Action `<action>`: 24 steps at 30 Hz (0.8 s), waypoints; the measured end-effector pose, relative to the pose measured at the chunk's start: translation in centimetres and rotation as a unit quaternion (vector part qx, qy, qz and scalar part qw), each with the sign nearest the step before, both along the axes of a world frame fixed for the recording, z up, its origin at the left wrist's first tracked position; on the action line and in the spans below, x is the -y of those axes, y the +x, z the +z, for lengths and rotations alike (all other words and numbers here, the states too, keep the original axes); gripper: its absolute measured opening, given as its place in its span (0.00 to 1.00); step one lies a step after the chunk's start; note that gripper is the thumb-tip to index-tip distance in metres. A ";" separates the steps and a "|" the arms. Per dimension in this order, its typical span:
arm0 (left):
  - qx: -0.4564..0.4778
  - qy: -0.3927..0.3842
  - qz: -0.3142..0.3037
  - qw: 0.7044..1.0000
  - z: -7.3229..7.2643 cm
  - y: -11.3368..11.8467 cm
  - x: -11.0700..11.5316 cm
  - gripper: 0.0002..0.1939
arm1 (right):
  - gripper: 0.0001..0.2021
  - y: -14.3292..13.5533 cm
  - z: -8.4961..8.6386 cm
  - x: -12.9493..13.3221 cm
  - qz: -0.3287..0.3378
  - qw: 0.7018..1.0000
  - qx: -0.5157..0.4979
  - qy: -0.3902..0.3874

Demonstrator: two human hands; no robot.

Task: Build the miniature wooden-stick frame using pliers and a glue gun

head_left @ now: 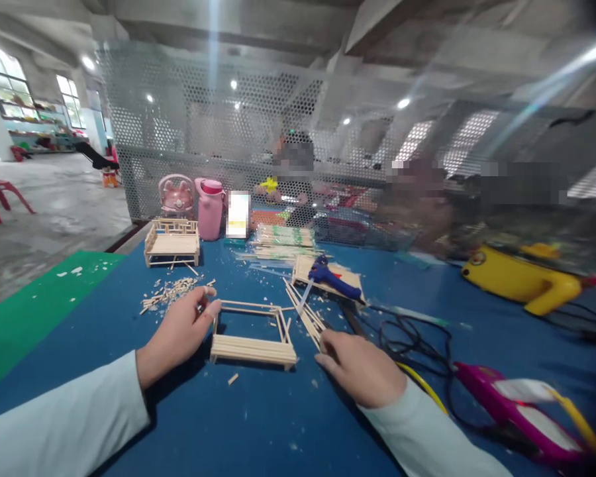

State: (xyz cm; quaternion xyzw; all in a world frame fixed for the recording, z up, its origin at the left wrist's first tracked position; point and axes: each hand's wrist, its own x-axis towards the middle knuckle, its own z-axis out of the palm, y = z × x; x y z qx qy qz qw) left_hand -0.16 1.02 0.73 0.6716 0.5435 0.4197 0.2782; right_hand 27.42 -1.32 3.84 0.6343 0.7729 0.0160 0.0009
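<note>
In front of me on the blue table lies a small frame of thin wooden sticks (253, 350), its front part closed with a row of sticks laid side by side. My left hand (176, 338) is at its back left corner, thumb and forefinger drawn together around it. To the right, my right hand (365, 368) curls its fingers over the near end of a loose bundle of wooden sticks (305, 315). Its fingertips are partly hidden. A blue glue gun (335, 278) lies just beyond, on a flat wooden stick panel (302, 268).
A finished-looking miniature wooden bench (173, 244) stands at the back left, near a pink bottle (210, 212). Stick scraps (169, 295) lie in a pile. Black cables (417, 338), a magenta device (516, 404) and a yellow object (506, 271) occupy the right. A perforated screen (203, 119) borders the back.
</note>
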 end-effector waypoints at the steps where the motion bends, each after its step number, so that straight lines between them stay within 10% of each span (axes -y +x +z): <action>1: 0.003 0.000 -0.004 1.000 0.1 0.0 0.1 0.15 | 0.06 -0.1 -0.3 0.2 -0.011 1.000 0.017 -0.002; 24: 0.039 -0.030 -0.013 0.999 -0.6 -1.1 1.2 0.17 | 0.10 -1.7 0.0 2.1 -0.087 0.990 0.096 -0.060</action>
